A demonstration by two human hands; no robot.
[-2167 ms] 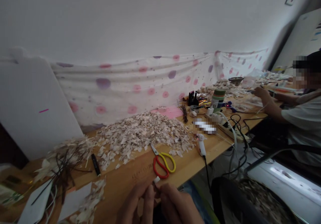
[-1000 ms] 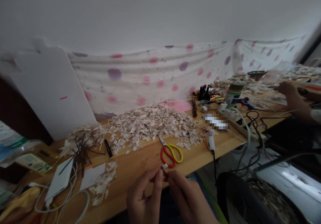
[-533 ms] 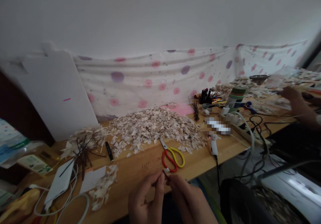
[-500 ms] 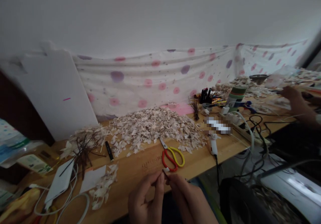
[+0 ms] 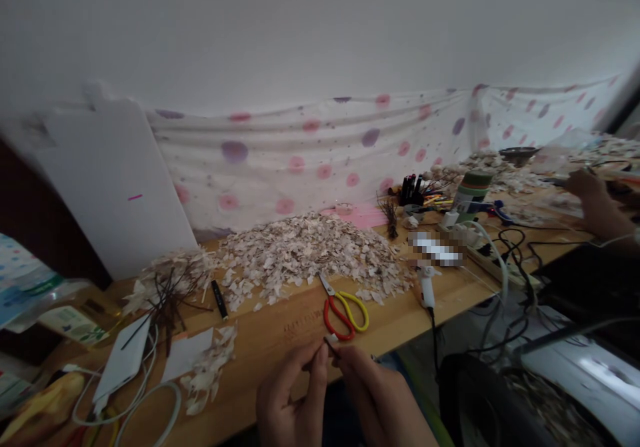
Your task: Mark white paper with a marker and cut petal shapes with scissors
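Observation:
My left hand (image 5: pixel 295 393) and my right hand (image 5: pixel 377 393) meet at the table's front edge, fingertips pinched together. Between them is a thin dark twig (image 5: pixel 331 348), with a small whitish flake (image 5: pixel 332 338) at its upper end. Both hands are closed on the twig; most of its length is hidden by fingers. Just beyond the fingertips lie scissors (image 5: pixel 345 313) with one red and one yellow handle, their blades pointing away. Past the scissors spreads a wide heap of pale, papery flakes (image 5: pixel 305 253).
A white glue gun (image 5: pixel 427 290) stands right of the scissors. To the left are a black marker (image 5: pixel 219 299), dark twigs (image 5: pixel 167 300), a white power bank (image 5: pixel 123 360) with a cable, and loose petals (image 5: pixel 213 370). At far right, another person's hand (image 5: pixel 590 190) works among cables.
My hands and the twig stay almost in place; the view shifts very slightly. The other person's hand at the far right has moved a little.

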